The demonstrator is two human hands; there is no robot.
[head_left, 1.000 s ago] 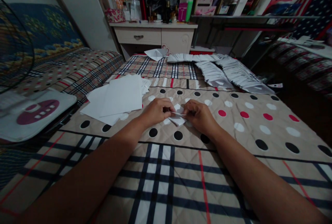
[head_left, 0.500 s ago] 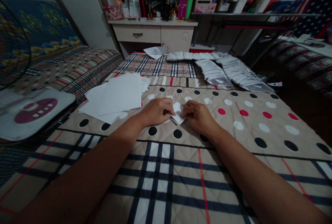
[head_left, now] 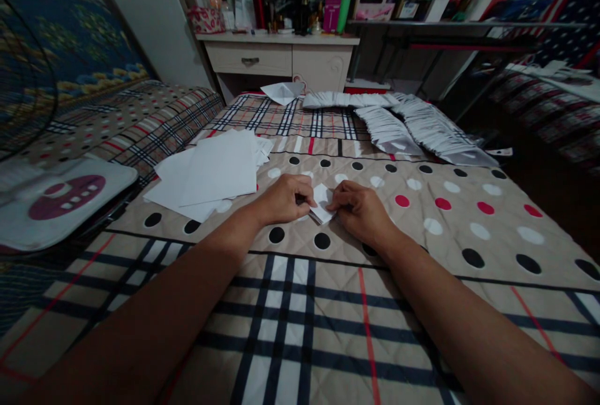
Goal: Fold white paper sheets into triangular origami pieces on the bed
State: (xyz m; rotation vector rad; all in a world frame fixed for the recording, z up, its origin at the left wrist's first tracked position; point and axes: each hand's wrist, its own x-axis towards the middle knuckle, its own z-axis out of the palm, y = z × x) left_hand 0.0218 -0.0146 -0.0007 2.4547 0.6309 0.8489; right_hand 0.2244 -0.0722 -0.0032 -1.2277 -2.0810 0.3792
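Note:
A small piece of folded white paper (head_left: 322, 202), turned like a diamond, is held low over the patterned bedspread (head_left: 356, 233). My left hand (head_left: 288, 197) pinches its left corner between thumb and bent fingers. On the opposite side, my right hand (head_left: 356, 205) has its curled fingers closed on the right corner. Several layers show along the paper's lower left edge. Just left of my left hand lies a loose pile of white paper sheets (head_left: 218, 167).
Rows of folded white papers (head_left: 426, 127) lie at the far right of the bed, beside another folded sheet (head_left: 282, 92). A white dresser (head_left: 248, 58) crowded with bottles and boxes stands behind. At left is a white plastic lid-like object with a purple print (head_left: 94, 205).
Both hands keep their hold on the folded paper and have hardly moved. The whole view has shifted slightly.

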